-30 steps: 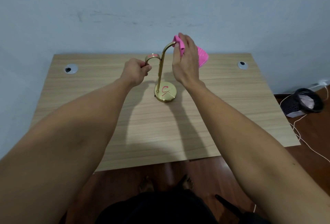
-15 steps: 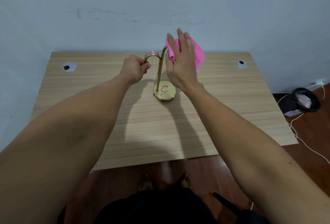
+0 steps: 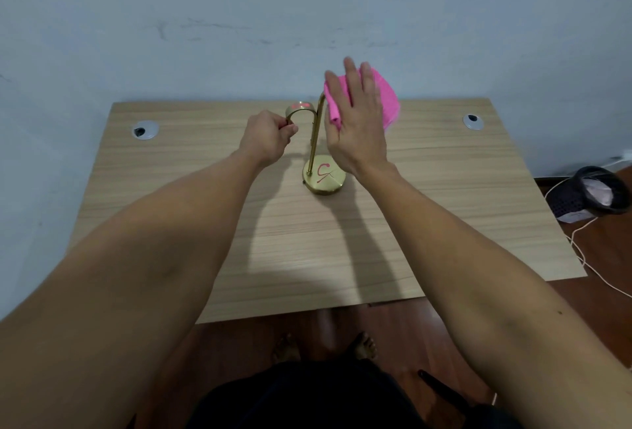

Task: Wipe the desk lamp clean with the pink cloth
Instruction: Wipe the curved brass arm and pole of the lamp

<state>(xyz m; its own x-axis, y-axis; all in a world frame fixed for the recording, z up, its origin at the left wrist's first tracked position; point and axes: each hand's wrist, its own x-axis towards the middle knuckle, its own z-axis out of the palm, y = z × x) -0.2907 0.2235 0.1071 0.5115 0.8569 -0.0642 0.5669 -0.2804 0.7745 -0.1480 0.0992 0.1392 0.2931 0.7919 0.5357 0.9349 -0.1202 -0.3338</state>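
Note:
A brass desk lamp (image 3: 324,179) stands at the back middle of the wooden desk (image 3: 444,209), with red scribbles on its round base and on its small head. My left hand (image 3: 268,137) grips the curved neck just below the head. My right hand (image 3: 359,127) has its fingers straight and presses the pink cloth (image 3: 388,100) against the top of the upright stem. Most of the cloth lies behind the palm; a folded edge shows on the hand's left side.
Two round cable grommets sit in the desk, one at the back left (image 3: 145,129) and one at the back right (image 3: 473,120). The wall is right behind the desk. A dark basket (image 3: 588,194) and a white cable (image 3: 581,250) lie on the floor to the right.
My right hand went from curled round the cloth at the lamp's bend to flat with straight fingers, sliding the cloth along the top of the stem. The left hand kept its grip.

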